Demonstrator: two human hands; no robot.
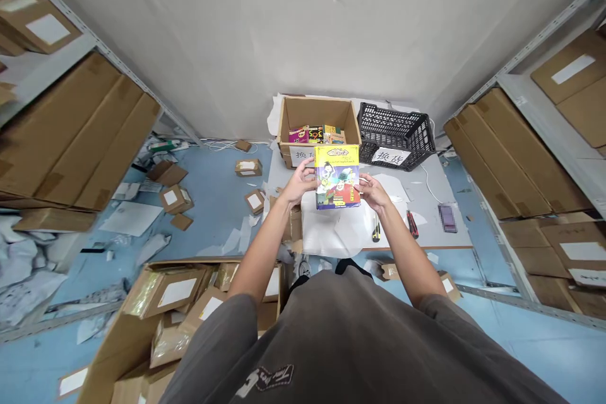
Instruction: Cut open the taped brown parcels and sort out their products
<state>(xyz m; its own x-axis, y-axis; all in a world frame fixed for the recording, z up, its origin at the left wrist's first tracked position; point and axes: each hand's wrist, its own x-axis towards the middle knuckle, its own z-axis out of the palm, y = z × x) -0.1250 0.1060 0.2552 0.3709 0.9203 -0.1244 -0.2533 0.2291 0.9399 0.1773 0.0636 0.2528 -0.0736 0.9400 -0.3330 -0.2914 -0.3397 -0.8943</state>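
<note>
A colourful box-shaped package (338,177), yellow at the top and purple below with cartoon figures, is held upright above the table. My left hand (301,182) grips its left edge, and my right hand (373,192) has hold of the right edge. Just behind it stands an open cardboard box (318,105) with several bright printed packages (315,134) inside. To the right of that box sits a black plastic crate (396,132) with a handwritten label. White wrapping sheet (331,233) lies on the table below my hands.
A yellow-black utility knife (376,229) and a red-black one (412,225) lie on the table (442,237) at right, near a blurred phone-like object (447,218). A large carton of parcels (177,290) stands at lower left. Loaded shelves (516,85) flank both sides; scraps and small boxes litter the floor.
</note>
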